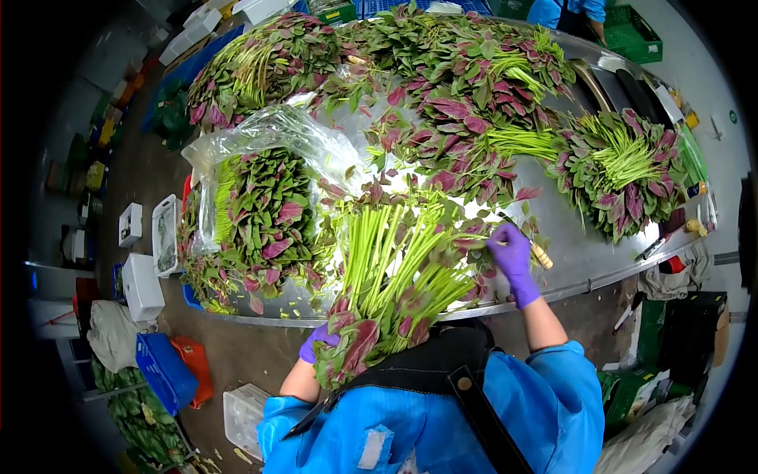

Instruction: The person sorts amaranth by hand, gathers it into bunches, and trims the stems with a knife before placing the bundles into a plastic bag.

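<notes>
A large bunch of red-green amaranth (387, 253) lies at the table's near edge, pale green stems pointing away and leafy tops toward my body. My left hand (318, 341), in a purple glove, holds the bunch at its leafy lower left; leaves cover most of the fingers. To the right of the bunch, my right hand (512, 257), also gloved in purple, has its fingers pinched together at a thin leafy amaranth stem (467, 242). Just beyond that hand lies a knife with a wooden handle (542, 255), its blade partly hidden.
More amaranth piles (264, 63) cover the metal table (584, 261), with another heap (620, 170) at right. Clear plastic (272, 134) drapes over a stack at left. A co-worker's blue sleeve (545, 13) shows at the far side. Crates (164, 371) stand on the floor.
</notes>
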Motion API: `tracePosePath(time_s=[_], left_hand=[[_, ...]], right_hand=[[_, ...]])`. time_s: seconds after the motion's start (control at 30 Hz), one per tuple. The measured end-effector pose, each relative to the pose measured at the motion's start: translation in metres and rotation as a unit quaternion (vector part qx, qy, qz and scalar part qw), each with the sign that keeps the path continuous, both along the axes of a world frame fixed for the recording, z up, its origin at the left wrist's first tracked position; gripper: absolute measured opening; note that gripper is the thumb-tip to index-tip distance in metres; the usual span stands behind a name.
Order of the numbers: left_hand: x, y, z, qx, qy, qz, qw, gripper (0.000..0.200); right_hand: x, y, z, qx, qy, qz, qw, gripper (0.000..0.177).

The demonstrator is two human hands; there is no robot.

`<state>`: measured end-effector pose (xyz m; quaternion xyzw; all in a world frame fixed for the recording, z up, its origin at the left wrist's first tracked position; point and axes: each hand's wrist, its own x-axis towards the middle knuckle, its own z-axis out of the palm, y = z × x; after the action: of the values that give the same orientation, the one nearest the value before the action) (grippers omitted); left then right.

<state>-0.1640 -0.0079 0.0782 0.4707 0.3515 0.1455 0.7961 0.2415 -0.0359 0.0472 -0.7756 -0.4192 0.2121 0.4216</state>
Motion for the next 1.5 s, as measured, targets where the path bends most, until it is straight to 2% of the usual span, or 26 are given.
tracePosePath(time_s=[0.03,0.13,0.2,0.23,0.27,0.33,0.37,0.4,0.43,0.47,0.5,0.53,0.57,0.6,0.67,0.73,0.77,0.8,0.87,0.9,0.93,0.97,1.07,1.17,1.3,1.5], left_hand=[[0.0,-0.002,0.0,0.004,0.001,0.002,1.0,0.064],[0.0,-0.008,0.001,0.003,0.004,0.008,1.0,0.065],[-0.002,-0.009,0.002,0.002,0.009,0.01,1.0,0.066],[-0.001,-0.009,0.001,0.002,0.011,0.009,1.0,0.066],[-0.001,-0.009,0.001,0.001,0.012,0.006,1.0,0.066],[0.001,-0.008,-0.001,0.005,0.017,0.002,1.0,0.067],[0.001,-0.008,-0.001,0.005,0.018,0.0,1.0,0.067],[0.001,-0.007,-0.002,0.006,0.02,-0.002,1.0,0.067],[-0.001,-0.009,-0.001,0.007,0.021,-0.007,1.0,0.067],[-0.002,-0.01,-0.002,0.007,0.024,-0.014,1.0,0.068],[-0.004,-0.009,-0.003,0.006,0.027,-0.02,0.999,0.068],[-0.006,-0.01,-0.003,0.007,0.031,-0.025,0.999,0.068],[-0.011,-0.012,-0.002,0.005,0.038,-0.034,0.999,0.068],[-0.016,-0.014,-0.002,0.005,0.043,-0.042,0.998,0.068],[-0.026,-0.017,-0.001,0.004,0.053,-0.054,0.997,0.069],[-0.03,-0.015,0.001,0.001,0.055,-0.051,0.997,0.069],[-0.03,-0.015,0.002,-0.004,0.048,-0.045,0.998,0.068],[-0.029,-0.014,0.003,-0.008,0.041,-0.035,0.999,0.067],[-0.025,-0.008,0.005,-0.01,0.03,-0.019,0.999,0.066],[-0.022,-0.007,0.006,-0.01,0.027,-0.014,0.999,0.066],[-0.02,-0.006,0.006,-0.011,0.023,-0.012,1.0,0.065],[-0.017,-0.004,0.005,-0.013,0.02,-0.008,1.0,0.065],[-0.007,0.002,0.003,-0.014,0.011,-0.006,1.0,0.063],[0.006,0.011,0.003,-0.012,0.004,-0.008,1.0,0.061],[0.028,0.022,0.003,-0.009,-0.01,-0.006,1.0,0.059],[0.058,0.025,0.0,-0.011,-0.019,-0.001,1.0,0.056]], right_hand=[[0.014,-0.008,0.002,0.05,-0.005,-0.009,0.999,0.011],[0.034,-0.027,0.017,0.043,0.071,-0.042,0.996,0.014],[0.026,-0.03,0.053,0.067,0.348,-0.098,0.93,0.021],[0.018,-0.03,0.06,0.091,0.36,-0.078,0.925,0.029],[0.002,-0.028,0.071,0.09,0.361,-0.079,0.925,0.029],[-0.038,-0.023,0.097,0.164,0.461,-0.015,0.872,0.023],[-0.05,-0.02,0.112,0.061,0.458,0.117,0.879,0.021],[-0.06,-0.016,0.122,-0.043,0.443,0.245,0.861,0.019],[-0.073,-0.008,0.114,-0.021,0.36,0.414,0.836,0.019],[-0.082,-0.002,0.105,0.0,0.264,0.567,0.78,0.019],[-0.085,0.001,0.103,0.002,0.265,0.563,0.783,0.019],[-0.086,0.005,0.101,-0.049,0.134,0.576,0.805,0.021],[-0.088,0.005,0.101,-0.099,0.002,0.577,0.81,0.024],[-0.085,0.005,0.102,-0.098,0.001,0.575,0.813,0.024],[-0.07,0.0,0.105,0.14,-0.015,0.468,0.872,0.022],[-0.029,-0.009,0.085,0.021,0.26,0.416,0.871,0.029],[0.0,-0.021,0.065,-0.114,0.38,0.402,0.826,0.031],[0.019,-0.032,0.04,-0.246,0.487,0.373,0.75,0.033],[0.006,-0.055,-0.019,-0.315,0.323,0.506,0.736,0.033],[-0.017,-0.062,-0.024,-0.276,0.367,0.49,0.741,0.035],[-0.042,-0.058,-0.027,-0.214,0.373,0.502,0.75,0.049],[-0.067,-0.053,-0.029,-0.123,0.295,0.498,0.806,0.049],[-0.111,-0.03,-0.024,-0.111,0.375,0.411,0.824,0.047],[-0.117,-0.032,-0.025,-0.122,0.502,0.348,0.782,0.045],[-0.1,-0.057,-0.025,-0.119,0.69,0.259,0.665,0.042],[-0.071,-0.055,-0.035,-0.048,0.792,0.149,0.591,0.038]])
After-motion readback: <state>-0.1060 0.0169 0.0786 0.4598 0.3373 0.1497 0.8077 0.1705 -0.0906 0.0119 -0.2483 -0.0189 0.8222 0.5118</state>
